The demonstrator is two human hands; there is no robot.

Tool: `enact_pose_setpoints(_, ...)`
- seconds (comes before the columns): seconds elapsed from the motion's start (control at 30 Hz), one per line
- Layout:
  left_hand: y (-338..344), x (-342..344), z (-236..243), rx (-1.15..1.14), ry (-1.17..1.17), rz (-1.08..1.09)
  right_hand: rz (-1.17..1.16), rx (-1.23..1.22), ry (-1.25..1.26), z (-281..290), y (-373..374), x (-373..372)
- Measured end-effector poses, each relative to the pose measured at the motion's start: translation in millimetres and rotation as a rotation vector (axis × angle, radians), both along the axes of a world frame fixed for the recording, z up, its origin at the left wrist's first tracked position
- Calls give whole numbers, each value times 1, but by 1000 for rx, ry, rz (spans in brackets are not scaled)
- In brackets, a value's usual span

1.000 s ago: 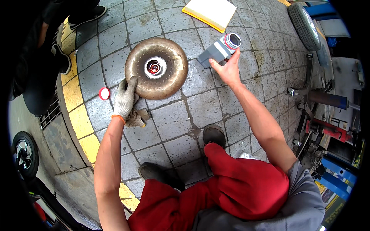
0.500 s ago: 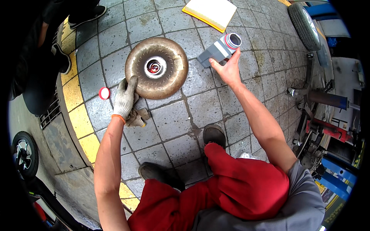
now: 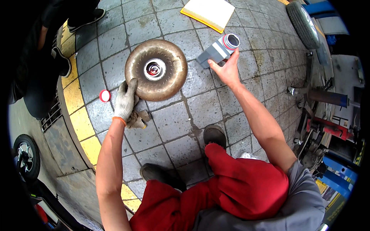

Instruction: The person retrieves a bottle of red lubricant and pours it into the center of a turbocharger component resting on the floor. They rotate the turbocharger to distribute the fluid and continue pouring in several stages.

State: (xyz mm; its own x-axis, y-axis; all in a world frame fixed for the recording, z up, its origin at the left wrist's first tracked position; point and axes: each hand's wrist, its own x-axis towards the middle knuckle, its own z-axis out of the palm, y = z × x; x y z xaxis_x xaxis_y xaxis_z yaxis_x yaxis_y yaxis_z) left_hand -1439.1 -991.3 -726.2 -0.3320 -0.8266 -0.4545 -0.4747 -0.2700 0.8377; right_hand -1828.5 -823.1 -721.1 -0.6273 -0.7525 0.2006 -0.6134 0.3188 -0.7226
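Note:
A round brown metal torque converter (image 3: 174, 77) lies on the tiled floor in front of me, with red fluid visible inside its central hub. My left hand (image 3: 124, 101), in a white knitted glove, is closed at its near left rim, the fingers against the edge. Under that wrist a loose, dirty glove (image 3: 138, 119) is bunched up. Bare, my right hand (image 3: 229, 72) grips a grey plastic bottle (image 3: 215, 53) with a red ring round its uncapped neck. The bottle is held tilted, right of the converter and apart from it. A red screw cap (image 3: 104, 96) with white inside lies left of my glove.
A white pad with yellow edge (image 3: 208, 13) lies at the far side. Another person's shoes (image 3: 86, 21) are at upper left, beside the yellow kerb strip (image 3: 81, 121). Wheels stand at upper right (image 3: 304, 25) and lower left (image 3: 26, 156). Lift equipment (image 3: 327, 98) is on the right.

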Motion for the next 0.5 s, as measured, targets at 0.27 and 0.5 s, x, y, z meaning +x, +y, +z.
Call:
enact_pose_setpoints(0.27,2,4,7,28,5,23,-20,-18,-51,-1,-1,6)
enact_pose_setpoints(0.5,0,7,14,56,-4,-8,4,29,-12,6,1,4)
